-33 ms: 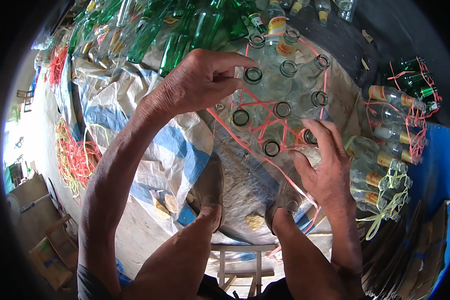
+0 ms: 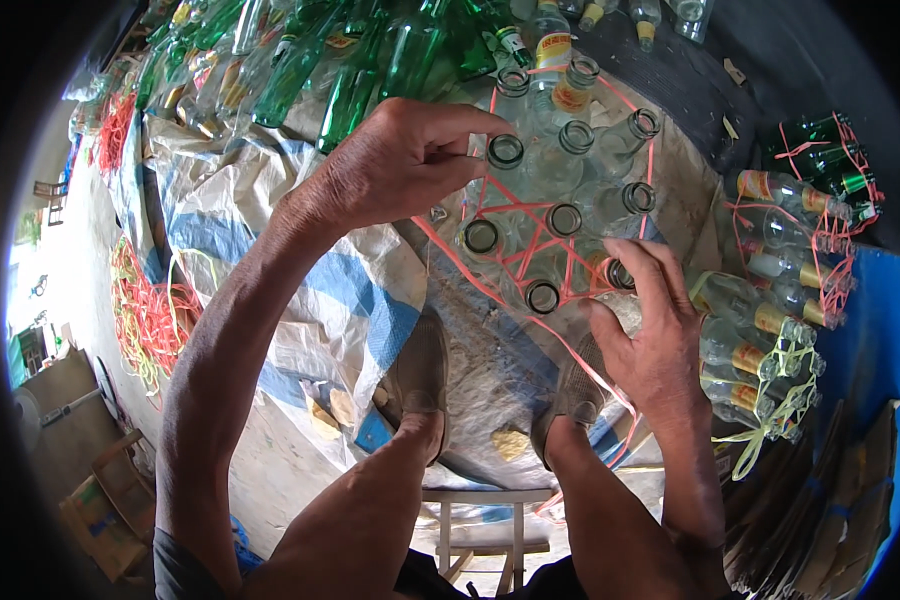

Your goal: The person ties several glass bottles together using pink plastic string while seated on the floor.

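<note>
Several clear glass bottles (image 2: 590,150) stand upright in a group in front of me, laced with pink string (image 2: 520,208). My left hand (image 2: 450,155) is at the group's left, index finger beside a bottle rim (image 2: 506,150), other fingers curled; what they hold is hidden. My right hand (image 2: 635,310) is at the group's near right, fingers apart and curved beside a bottle mouth (image 2: 618,275), touching that bottle. Loose pink string trails below the bottles toward my right wrist.
Green bottles (image 2: 410,50) lie at the back. Tied bundles of bottles (image 2: 730,345) lie at the right, near flattened cardboard (image 2: 840,490). A striped woven sheet (image 2: 220,190) and tangled string (image 2: 155,330) are at the left. A wooden stool (image 2: 485,495) is below me.
</note>
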Available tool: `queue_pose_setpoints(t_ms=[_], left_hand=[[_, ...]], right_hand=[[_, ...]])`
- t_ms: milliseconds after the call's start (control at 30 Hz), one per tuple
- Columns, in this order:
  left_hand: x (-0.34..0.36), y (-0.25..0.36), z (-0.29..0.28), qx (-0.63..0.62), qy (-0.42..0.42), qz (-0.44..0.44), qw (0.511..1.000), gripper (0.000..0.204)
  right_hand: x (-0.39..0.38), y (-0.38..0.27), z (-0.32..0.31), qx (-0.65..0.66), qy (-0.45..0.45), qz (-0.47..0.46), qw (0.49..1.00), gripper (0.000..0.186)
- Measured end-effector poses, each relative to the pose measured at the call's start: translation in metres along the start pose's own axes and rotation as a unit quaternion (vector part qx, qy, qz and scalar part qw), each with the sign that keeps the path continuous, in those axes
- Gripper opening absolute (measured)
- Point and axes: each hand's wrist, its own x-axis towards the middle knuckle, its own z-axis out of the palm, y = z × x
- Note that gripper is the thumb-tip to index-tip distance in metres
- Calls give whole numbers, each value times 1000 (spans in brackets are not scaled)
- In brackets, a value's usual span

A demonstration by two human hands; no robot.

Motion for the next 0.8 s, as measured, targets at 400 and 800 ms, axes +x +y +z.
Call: queue_pose_setpoints(t_ms=[400, 800], left_hand=[[6, -7, 0, -5, -21, -3, 1000, 41], [-4, -1, 2, -3, -11, -28, 1000, 38]], right_hand=[[-9, 11, 19, -89, 119, -6, 989, 52], [4, 25, 13, -60, 72, -5, 996, 38]])
